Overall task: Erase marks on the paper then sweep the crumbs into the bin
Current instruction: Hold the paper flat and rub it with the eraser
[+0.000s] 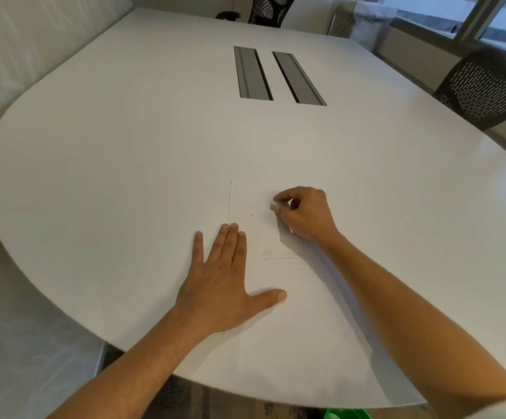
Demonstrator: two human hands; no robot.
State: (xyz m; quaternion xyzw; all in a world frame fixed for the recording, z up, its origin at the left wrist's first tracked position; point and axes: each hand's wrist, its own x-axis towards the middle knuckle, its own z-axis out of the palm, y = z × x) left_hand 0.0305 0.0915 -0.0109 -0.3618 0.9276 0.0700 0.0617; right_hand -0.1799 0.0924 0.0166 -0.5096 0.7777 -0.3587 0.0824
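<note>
A white sheet of paper (pixel 254 231) lies on the white table, its left edge showing as a thin line. Faint grey pencil marks (pixel 279 258) sit near its middle, and a tiny dark crumb (pixel 251 215) lies further up. My left hand (pixel 224 279) presses flat on the paper's left side, fingers straight and thumb spread. My right hand (pixel 303 213) pinches a small white eraser (pixel 273 205) against the paper's upper part. A green bin (pixel 347 414) peeks out below the table's near edge.
The large white table (pixel 125 146) has two grey cable slots (pixel 276 75) in its middle. Dark mesh chairs stand at the far end (pixel 268 9) and at the right side (pixel 487 86). Windows run along the back right.
</note>
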